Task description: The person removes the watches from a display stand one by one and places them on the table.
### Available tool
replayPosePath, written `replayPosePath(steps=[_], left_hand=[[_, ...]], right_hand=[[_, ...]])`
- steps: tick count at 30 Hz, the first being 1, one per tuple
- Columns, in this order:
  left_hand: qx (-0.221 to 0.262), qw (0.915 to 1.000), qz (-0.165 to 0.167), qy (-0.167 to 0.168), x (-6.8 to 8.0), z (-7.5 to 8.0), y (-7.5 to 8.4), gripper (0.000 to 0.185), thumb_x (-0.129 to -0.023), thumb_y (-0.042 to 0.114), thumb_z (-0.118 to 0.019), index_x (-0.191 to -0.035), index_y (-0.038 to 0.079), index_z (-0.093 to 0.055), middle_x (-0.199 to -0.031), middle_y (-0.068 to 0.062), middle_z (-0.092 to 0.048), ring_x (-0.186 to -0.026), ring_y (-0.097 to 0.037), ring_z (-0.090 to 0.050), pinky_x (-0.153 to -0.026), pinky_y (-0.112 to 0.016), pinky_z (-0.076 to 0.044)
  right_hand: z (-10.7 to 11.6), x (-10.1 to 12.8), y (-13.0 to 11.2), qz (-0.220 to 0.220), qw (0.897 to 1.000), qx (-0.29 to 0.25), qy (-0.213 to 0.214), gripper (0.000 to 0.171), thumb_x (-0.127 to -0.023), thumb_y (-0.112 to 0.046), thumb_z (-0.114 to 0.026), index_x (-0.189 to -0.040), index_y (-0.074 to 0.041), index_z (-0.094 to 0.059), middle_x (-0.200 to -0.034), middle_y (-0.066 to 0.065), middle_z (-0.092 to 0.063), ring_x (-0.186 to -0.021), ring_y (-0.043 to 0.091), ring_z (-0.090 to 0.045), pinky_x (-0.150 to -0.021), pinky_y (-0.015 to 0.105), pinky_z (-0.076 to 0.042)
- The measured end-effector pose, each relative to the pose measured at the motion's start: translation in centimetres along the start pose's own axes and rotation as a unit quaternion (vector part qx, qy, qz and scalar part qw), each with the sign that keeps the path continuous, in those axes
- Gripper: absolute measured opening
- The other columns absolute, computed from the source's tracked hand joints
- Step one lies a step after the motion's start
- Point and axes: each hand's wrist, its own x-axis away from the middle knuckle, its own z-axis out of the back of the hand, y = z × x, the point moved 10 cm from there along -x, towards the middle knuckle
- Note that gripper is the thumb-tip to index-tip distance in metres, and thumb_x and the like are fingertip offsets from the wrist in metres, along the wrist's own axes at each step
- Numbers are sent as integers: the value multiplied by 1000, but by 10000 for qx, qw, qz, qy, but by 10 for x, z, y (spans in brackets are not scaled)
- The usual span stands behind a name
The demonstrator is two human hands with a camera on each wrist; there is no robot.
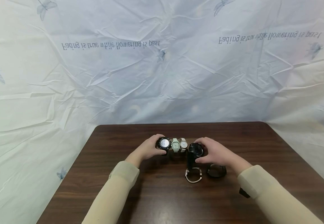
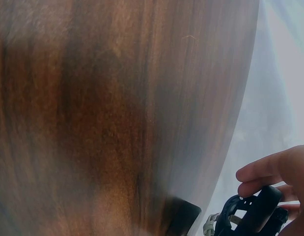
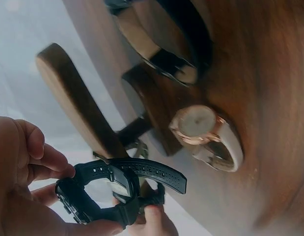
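— What is held by the left hand (image 1: 148, 149)?

— A black round-faced watch (image 1: 164, 143) is gripped by it, the fingers curled round the case and strap at the left end of a wooden stand (image 3: 75, 101) in the middle of the dark wooden table (image 1: 128, 193). In the left wrist view the strap is seen pinched between fingertips and thumb.

— And the right hand (image 1: 216, 153)?

— A second black watch (image 1: 196, 150) is clasped by it at the right end of the stand; thumb and fingers are closed round its case, and the buckled strap (image 3: 142, 172) is seen looped beside the stand's bar.

— What is mounted between them?

— A pale green square watch (image 1: 175, 145) and a white round watch (image 1: 183, 144) are seated side by side on the stand, touching.

— Anything else nearby?

— A light-strapped watch (image 1: 193, 175) and a black band (image 1: 216, 170) are laid on the table just in front of the right hand.
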Motion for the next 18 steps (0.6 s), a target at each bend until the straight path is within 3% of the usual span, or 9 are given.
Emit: replayPosePath(steps=[8, 18], left_hand=[[-11, 10000, -21, -20, -1, 0, -1, 65, -72, 38, -69, -127, 21, -38, -119, 4, -43, -92, -8, -48, -77, -30, -40], [27, 10000, -41, -20, -1, 0, 0, 64, -72, 37, -68, -126, 21, -38, -119, 4, -43, -95, -9, -47, -78, -31, -40]], right_hand=[[-24, -8, -11, 85, 9999, -58, -57, 66, -68, -44, -70, -122, -16, -44, -113, -4, -46, -95, 10, -47, -77, 35, -41], [-45, -14, -15, 96, 9997, -158, -150, 68, -67, -50, -68, -123, -20, -43, -112, -6, -46, -95, 10, -47, -78, 35, -40]])
